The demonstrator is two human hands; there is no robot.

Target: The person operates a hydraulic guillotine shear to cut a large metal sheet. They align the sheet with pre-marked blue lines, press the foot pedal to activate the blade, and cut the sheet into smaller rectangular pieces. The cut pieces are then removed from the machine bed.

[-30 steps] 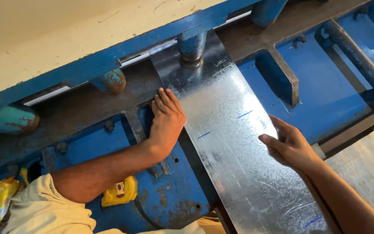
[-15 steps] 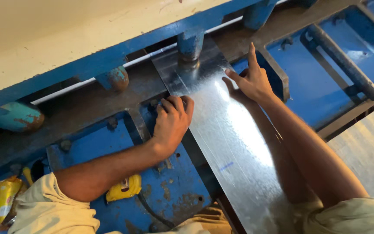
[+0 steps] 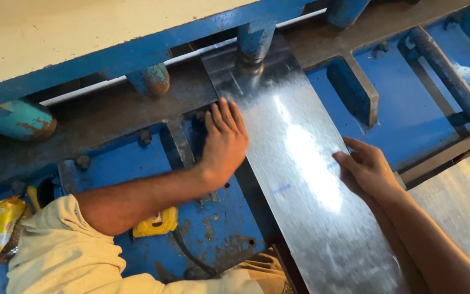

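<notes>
A long shiny galvanized metal sheet [image 3: 305,174] lies on the blue shearing machine bed [image 3: 110,169], its far end under a blue hold-down post [image 3: 255,41]. My left hand [image 3: 223,142] presses flat on the sheet's left edge, fingers together and pointing toward the blade. My right hand [image 3: 366,169] grips the sheet's right edge with curled fingers. Small blue marks [image 3: 282,189] show on the sheet between my hands.
A yellow tape measure [image 3: 156,223] lies on the bed under my left forearm. A yellow packet [image 3: 4,224] sits at the far left. More hold-down posts [image 3: 150,79] line the blade beam. A grey sheet surface [image 3: 463,201] lies at right.
My right hand drew back from the sheet's far end near the post to its right edge, closer to me. My left hand stayed on the left edge, fingers flattening.
</notes>
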